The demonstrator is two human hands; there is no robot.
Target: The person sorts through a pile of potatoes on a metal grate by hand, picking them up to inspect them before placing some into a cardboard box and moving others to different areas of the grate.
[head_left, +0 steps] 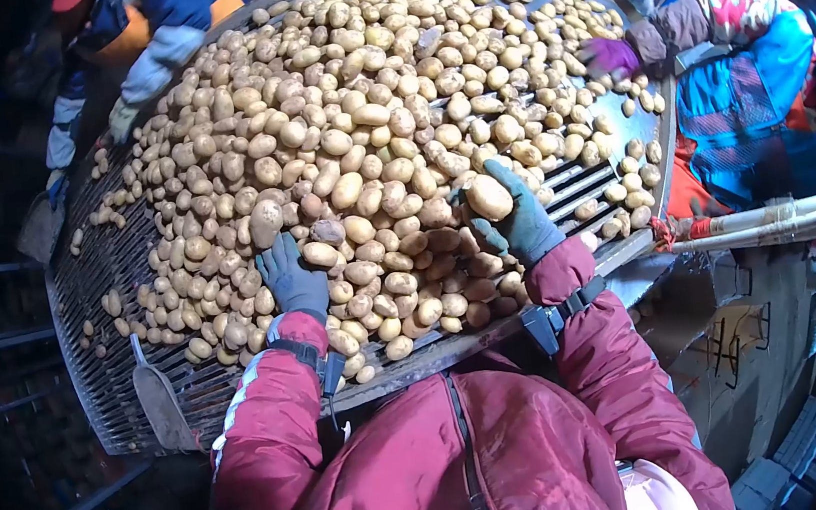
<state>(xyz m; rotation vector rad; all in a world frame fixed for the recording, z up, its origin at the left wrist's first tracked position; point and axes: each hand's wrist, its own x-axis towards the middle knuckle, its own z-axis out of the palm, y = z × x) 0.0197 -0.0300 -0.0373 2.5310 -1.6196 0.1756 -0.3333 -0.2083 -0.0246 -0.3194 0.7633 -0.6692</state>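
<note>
Yellow potatoes point(372, 115), heaped
Right grip point(524, 216) clasps one potato point(489, 197), seemingly for inspection; left grip point(294, 276) unclear; next likely needs gentle release.

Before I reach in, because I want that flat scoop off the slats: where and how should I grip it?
Grip the scoop by its narrow handle, probably from above with your left hand, the nearer one: the handle points away from you, the broad blade towards you.
</note>
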